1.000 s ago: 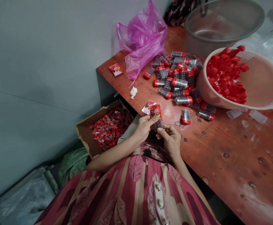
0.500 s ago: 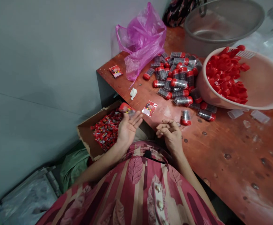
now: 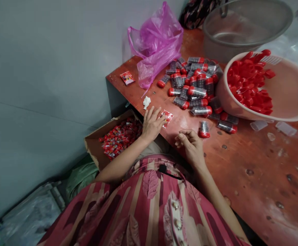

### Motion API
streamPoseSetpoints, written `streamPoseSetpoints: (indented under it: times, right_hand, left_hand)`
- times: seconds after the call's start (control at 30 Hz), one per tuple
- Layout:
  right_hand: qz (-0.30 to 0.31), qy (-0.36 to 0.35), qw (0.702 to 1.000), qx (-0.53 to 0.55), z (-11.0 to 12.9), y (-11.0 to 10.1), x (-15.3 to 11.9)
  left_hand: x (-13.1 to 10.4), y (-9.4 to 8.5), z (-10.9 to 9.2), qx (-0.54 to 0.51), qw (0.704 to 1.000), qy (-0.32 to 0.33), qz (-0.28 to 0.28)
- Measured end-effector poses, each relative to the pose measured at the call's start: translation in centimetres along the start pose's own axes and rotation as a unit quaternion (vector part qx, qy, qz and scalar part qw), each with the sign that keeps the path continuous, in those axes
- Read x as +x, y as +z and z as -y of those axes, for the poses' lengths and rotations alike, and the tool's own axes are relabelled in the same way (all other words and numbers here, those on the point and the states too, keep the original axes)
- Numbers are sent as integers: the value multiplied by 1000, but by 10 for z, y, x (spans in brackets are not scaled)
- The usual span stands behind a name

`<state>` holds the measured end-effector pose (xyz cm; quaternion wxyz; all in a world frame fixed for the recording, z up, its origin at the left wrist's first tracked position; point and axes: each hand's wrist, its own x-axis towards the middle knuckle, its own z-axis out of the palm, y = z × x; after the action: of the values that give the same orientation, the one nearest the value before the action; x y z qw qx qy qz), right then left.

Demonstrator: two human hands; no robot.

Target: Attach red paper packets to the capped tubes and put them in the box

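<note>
My left hand is palm down at the table edge, its fingers spread and reaching to a small stack of red printed labels. The fingertips overlap the near side of the labels; whether they press on them I cannot tell. My right hand hovers by the edge with fingers curled and thumb against the forefinger; anything in the pinch is too small to make out. Just beyond it stands a clear tube with a red cap and dark contents. A heap of similar tubes lies farther back.
A cardboard box of red labelled tubes sits below the table's left edge. On the table are a pink basin with red plastic parts, a metal basin, a purple bag, more labels and crumpled white paper.
My left hand has turned from palm up to palm down and moved from over the box to the labels. The red labelled tube beside it is out of the hand. My right hand barely shifted.
</note>
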<state>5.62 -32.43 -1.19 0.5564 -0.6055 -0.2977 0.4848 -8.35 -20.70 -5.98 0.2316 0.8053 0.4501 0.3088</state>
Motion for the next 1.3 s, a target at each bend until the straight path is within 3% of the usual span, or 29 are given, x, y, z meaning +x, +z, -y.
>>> streamPoseSetpoints:
  times: [0.17, 0.33, 0.43, 0.53, 0.6, 0.67, 0.73, 0.8, 0.9, 0.93, 1.0, 1.03, 1.1, 1.2, 1.3]
  right_hand:
    - [1, -4, 1000, -23, -2, 3, 19]
    - [-24, -39, 998, 44, 7, 7, 40]
    - [-38, -57, 996, 61, 12, 4, 42]
    - [-7, -41, 998, 38, 14, -3, 39]
    - [30, -33, 999, 0, 14, -11, 37]
    - [36, -79, 992, -95, 17, -24, 37]
    - [26, -179, 948, -263, 23, -44, 39]
    - [62, -270, 847, -454, 31, -71, 44]
    - [135, -303, 694, -639, 38, -109, 50]
    - [149, -300, 659, -674, 38, -119, 51]
    - [150, -291, 621, -712, 33, -133, 50]
    - [142, -283, 620, -718, 30, -136, 48]
    - [97, -264, 656, -701, 24, -134, 40]
    - [-5, -206, 792, -575, 17, -109, 19]
    - [15, -92, 942, -323, 14, -69, -7]
  left_hand:
    - [-3, 4, -3, -29, 999, -10, -30]
    - [-10, -6, -35, -135, 991, 21, -14]
    - [-12, -15, -55, -268, 962, -55, 0]
    - [-11, -19, -58, -364, 915, -160, 71]
    - [-11, -16, -53, -371, 900, -181, 138]
    - [-13, -12, -48, -378, 888, -198, 170]
    - [-15, -7, -48, -416, 861, -241, 165]
    - [-17, -5, -51, -462, 824, -292, 150]
    - [-15, -5, -59, -520, 761, -367, 126]
    - [-14, -6, -61, -537, 740, -388, 117]
    - [-10, -8, -64, -569, 701, -419, 97]
    - [-9, -8, -64, -585, 682, -430, 86]
    - [-7, -8, -65, -619, 647, -441, 63]
    - [-5, -6, -66, -666, 599, -443, 29]
    - [-4, -2, -69, -690, 570, -447, 3]
